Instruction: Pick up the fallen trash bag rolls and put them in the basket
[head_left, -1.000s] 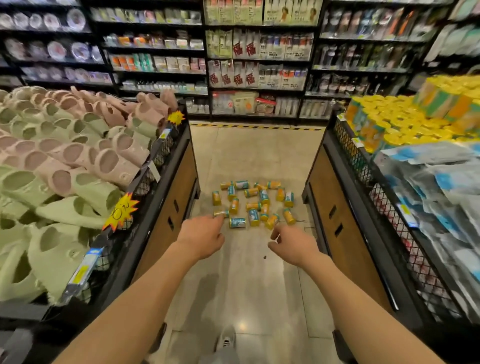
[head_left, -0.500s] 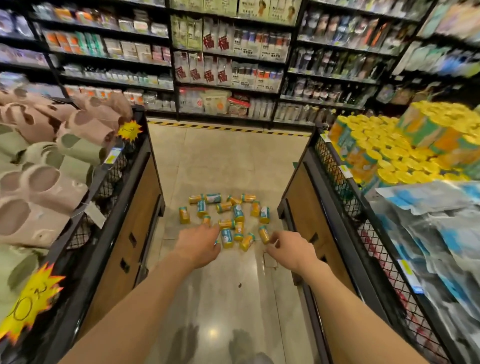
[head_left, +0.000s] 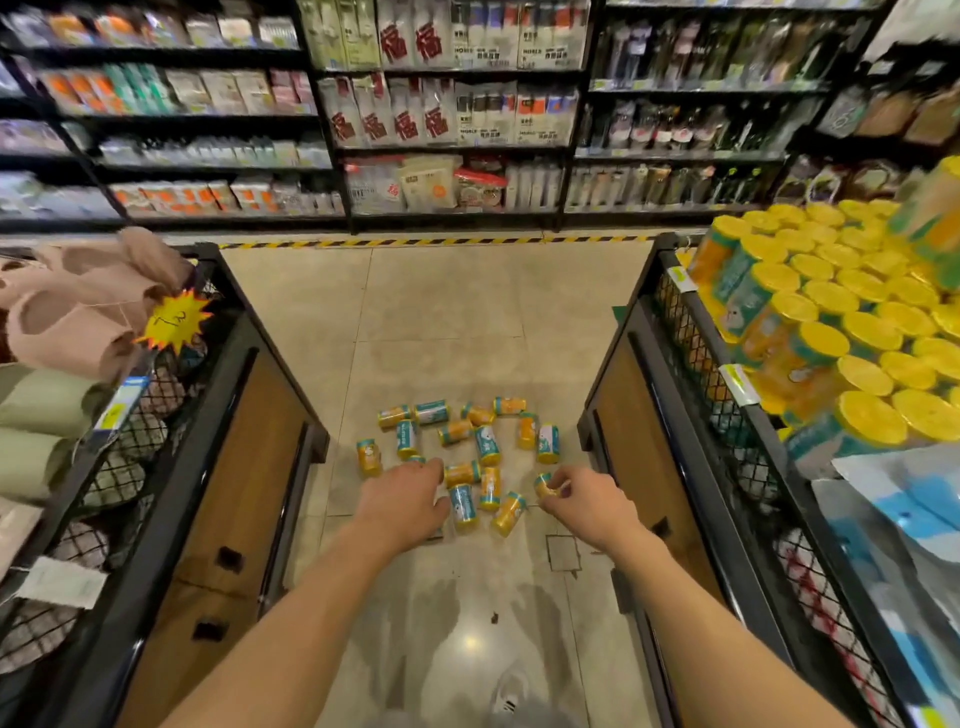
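Between two black display bins on a shop aisle, a person's bare arms reach down toward spilled stock on the tiled floor (head_left: 447, 322). Nearest, the left hand (head_left: 402, 506) hangs palm down with fingers loosely curled and nothing visibly in it, over the near-left edge of the pile. The right hand (head_left: 584, 501) has its fingertips closed in a pinch on one roll (head_left: 544, 483) at the pile's near-right edge; whether that roll has left the floor cannot be told. Just beyond the hands, the fallen trash bag rolls (head_left: 462, 449) lie scattered on their sides between the bins, some touching, some apart. They look light and fairly firm, small wrapped cylinders with a glossy sleeve that may slip and will roll if nudged; a grasp across the middle of the barrel, thumb against fingers, seems the sure hold, and several might go in one hand. To the right, the wire basket (head_left: 685, 332) holds matching yellow-topped rolls standing upright, the likely destination. To the left, another bin (head_left: 208, 332) holds pink and green slippers (head_left: 78, 306). Farther off, a yellow-and-black floor stripe (head_left: 441, 241) runs before stocked shelves (head_left: 452, 119). Compared with half a second ago, the rolls and bins sit closer and lower in view, and the right hand, then clear of the pile, now meets it.
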